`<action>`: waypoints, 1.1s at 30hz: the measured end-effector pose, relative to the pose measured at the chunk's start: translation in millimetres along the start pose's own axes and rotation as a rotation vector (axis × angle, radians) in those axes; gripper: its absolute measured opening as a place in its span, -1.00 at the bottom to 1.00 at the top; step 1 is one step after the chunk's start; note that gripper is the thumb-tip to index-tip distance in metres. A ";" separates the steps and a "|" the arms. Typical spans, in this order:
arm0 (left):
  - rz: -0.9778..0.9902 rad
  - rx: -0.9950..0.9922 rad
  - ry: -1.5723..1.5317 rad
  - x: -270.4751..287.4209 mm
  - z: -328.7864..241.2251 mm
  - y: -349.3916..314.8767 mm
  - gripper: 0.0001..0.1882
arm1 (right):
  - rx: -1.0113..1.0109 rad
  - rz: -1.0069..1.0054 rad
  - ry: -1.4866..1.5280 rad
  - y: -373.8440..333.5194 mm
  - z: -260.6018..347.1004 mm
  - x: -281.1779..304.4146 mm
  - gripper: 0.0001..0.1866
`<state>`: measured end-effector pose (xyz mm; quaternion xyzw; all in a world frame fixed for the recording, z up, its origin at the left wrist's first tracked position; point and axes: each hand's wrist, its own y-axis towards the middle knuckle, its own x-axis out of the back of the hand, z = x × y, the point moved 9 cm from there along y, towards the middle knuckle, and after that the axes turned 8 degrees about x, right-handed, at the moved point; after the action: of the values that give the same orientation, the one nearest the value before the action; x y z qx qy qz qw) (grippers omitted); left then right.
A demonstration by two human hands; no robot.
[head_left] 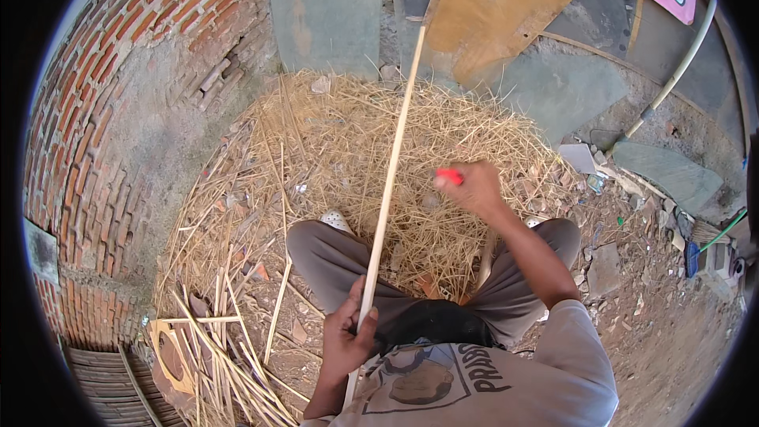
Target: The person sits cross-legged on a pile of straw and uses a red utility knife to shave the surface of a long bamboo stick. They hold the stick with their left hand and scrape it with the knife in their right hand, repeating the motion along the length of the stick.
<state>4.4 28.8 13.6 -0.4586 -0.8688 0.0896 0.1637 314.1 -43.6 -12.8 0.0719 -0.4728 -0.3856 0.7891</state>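
A long pale strip (393,160), bamboo or wood by its look, slants from beside my lap up to the boards at the back. My left hand (348,340) is closed around its lower part, near my left thigh. To the right of the strip, and apart from it, my right hand (476,191) grips a small red object (450,175). Only one end of it shows between the fingers, so I cannot tell its kind. Thin straw-coloured shavings (340,150) cover the ground under both the strip and my right hand.
Several cut strips (237,356) lie at the lower left by a brick wall (87,166). A brown board (506,16) and grey slabs (326,16) lean at the back. Rubble (609,269) and a green-handled broom (705,231) are on the right. My bent legs frame the shavings.
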 end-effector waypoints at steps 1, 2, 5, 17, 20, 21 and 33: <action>-0.029 -0.012 -0.033 2.9 -1.0 4.5 -0.52 | 0.091 0.156 0.004 -8.7 33.3 -17.3 -0.25; -0.008 -0.019 -0.043 1.2 -2.7 8.1 -0.51 | 0.266 0.099 0.001 -16.0 67.7 -18.0 -0.27; -0.019 -0.099 0.068 -3.3 -9.6 10.9 -0.51 | 0.458 0.011 0.067 -30.5 106.9 -18.2 -0.29; -0.024 -0.209 0.313 -26.4 -29.8 17.8 -0.55 | 0.366 -0.096 -0.110 -4.1 45.5 -7.1 -0.21; -0.004 -0.118 0.267 -29.3 -29.9 17.6 -0.54 | 0.157 -0.024 -0.176 6.2 7.7 -14.9 -0.19; 0.025 -0.084 0.289 -32.8 -28.8 14.8 -0.55 | 0.038 0.043 -0.196 7.3 -8.3 -19.6 -0.18; 0.214 -0.105 0.244 -37.5 -13.6 -22.3 -0.58 | -0.719 -0.149 -0.121 13.1 -165.6 54.2 -0.16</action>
<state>12.0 -14.7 25.5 -0.5639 -0.7922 0.0046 0.2333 467.8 -112.8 -58.9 -0.1987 -0.3465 -0.5871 0.7041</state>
